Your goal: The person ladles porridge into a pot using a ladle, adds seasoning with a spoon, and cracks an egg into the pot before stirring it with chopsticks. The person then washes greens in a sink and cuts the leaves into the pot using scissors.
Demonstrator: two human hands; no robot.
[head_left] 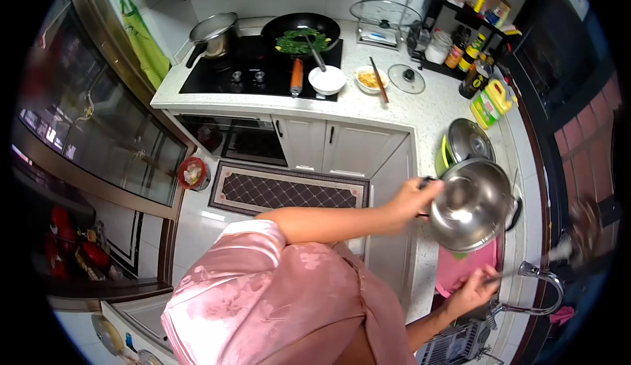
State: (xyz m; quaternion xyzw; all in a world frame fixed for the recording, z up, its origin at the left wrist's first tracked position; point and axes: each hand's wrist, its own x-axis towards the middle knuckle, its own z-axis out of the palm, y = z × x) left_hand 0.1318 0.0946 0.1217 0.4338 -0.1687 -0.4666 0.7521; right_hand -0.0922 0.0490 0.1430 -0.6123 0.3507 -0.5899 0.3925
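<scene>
A steel pot (pixel 470 204) is held tilted over the right counter, its inside showing. My left hand (pixel 414 201) is closed round its black side handle. Below the pot, my right hand (pixel 474 291) is closed on a thin utensil handle, whose far part is blurred. Under the pot and beside my right hand lies a pink board or mat (pixel 463 270). Just behind the pot stands a green pot with a steel lid (pixel 470 140).
Along the back counter are a stove (pixel 217 82), a wok of greens (pixel 301 34), a saucepan (pixel 214 31), a white bowl (pixel 327 80) and a food bowl with chopsticks (pixel 370 80). A faucet (pixel 552 293) and dish rack (pixel 453 345) are at the right front.
</scene>
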